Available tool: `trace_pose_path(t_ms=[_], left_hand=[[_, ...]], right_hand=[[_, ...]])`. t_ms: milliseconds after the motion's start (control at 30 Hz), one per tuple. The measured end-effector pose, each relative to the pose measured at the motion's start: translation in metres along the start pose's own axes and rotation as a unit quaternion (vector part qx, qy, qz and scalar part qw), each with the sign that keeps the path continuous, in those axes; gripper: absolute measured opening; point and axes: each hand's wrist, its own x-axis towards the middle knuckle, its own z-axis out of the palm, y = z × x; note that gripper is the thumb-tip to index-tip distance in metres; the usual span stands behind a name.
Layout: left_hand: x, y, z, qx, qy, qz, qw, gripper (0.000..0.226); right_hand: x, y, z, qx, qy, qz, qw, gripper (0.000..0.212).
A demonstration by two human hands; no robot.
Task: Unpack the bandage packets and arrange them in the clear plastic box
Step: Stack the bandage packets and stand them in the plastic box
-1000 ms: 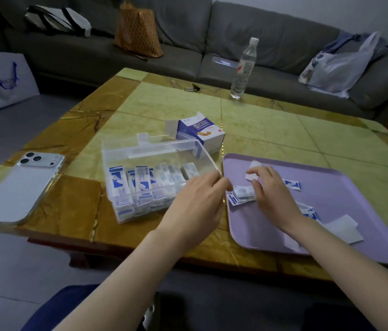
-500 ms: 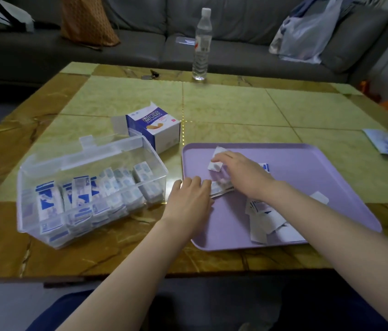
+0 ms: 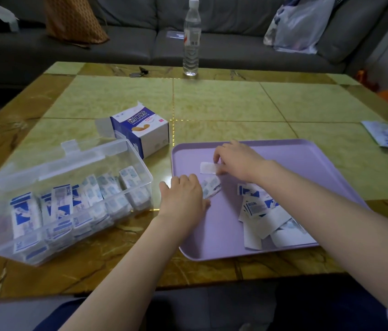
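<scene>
Pinching packets [image 3: 210, 187], seemingly: both hands [image 3: 183, 199] [image 3: 238, 161]

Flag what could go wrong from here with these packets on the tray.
The small stack at the left hand looks fanned and may scatter when lifted. The loose pile lies beside the right forearm, near the front rim of the tray; pulling back could sweep packets off.
</scene>
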Motion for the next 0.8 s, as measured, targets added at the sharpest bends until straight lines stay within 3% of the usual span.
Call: trace_pose_path(t_ms=[133, 200, 300, 433, 633, 800], left_hand=[[0.005, -0.001, 0.000, -0.047, -0.038, -0.017, 0.998, 0.046], [0.005, -0.002, 0.001, -0.049, -0.041, -0.015, 0.998, 0.044], [0.004, -0.002, 0.002, -0.060, -0.033, -0.014, 0.998, 0.040], [0.004, -0.005, 0.001, -0.166, -0.012, -0.019, 0.986, 0.023], [-0.003, -0.004, -0.009, -0.346, -0.005, -0.003, 0.938, 0.023], [-0.011, -0.006, -0.016, -0.387, -0.011, 0.034, 0.921, 0.022]], right_hand=[[-0.012, 0.002, 0.002, 0.086, 0.004, 0.021, 0.996, 0.015], [-0.022, 0.002, 0.003, 0.145, 0.068, 0.026, 0.987, 0.007], [-0.038, 0.001, 0.004, 0.232, 0.188, 0.029, 0.954, 0.015], [-0.060, -0.003, 0.008, 0.271, 0.289, -0.004, 0.918, 0.023], [-0.080, -0.010, 0.024, 0.283, 0.296, -0.042, 0.911, 0.016], [-0.085, -0.015, 0.031, 0.306, 0.326, -0.056, 0.893, 0.017]])
